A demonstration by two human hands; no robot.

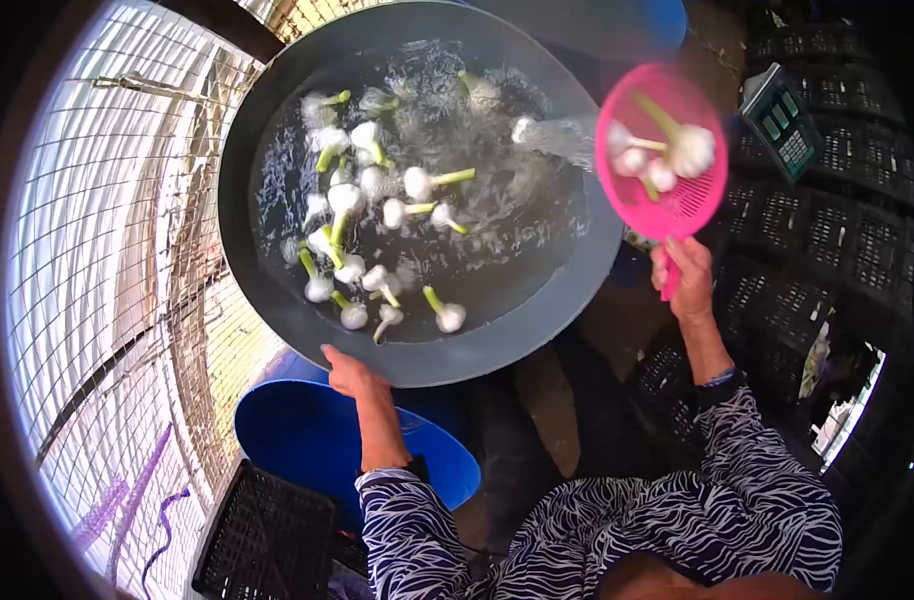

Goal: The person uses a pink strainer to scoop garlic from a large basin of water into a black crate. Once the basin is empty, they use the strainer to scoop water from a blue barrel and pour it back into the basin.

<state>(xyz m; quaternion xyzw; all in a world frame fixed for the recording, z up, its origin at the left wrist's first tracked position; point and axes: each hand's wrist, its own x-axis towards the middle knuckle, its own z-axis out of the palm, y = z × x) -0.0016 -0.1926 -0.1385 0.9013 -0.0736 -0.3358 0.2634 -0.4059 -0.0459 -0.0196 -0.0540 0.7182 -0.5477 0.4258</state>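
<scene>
My right hand (pixel 685 278) is closed around the handle of a pink strainer (pixel 617 190), raised beside the right rim of a large grey basin (pixel 457 368). Several garlic bulbs (pixel 691 150) with cut green stems lie in the strainer. Clear water streaks across the basin's right side by the strainer, and a single bulb (pixel 522 130) shows at the streak's left end. Many more garlic bulbs (pixel 345 197) float in the churning water, mostly to the left. My left hand (pixel 357 378) grips the basin's near-left rim; some of its fingers are hidden.
A blue tub (pixel 287 415) stands below the basin at the near left, beside a black crate (pixel 267 530). Stacked black crates (pixel 837 230) line the right, with a digital scale display (pixel 783 122) in front of them. Wire mesh (pixel 107 250) runs along the left.
</scene>
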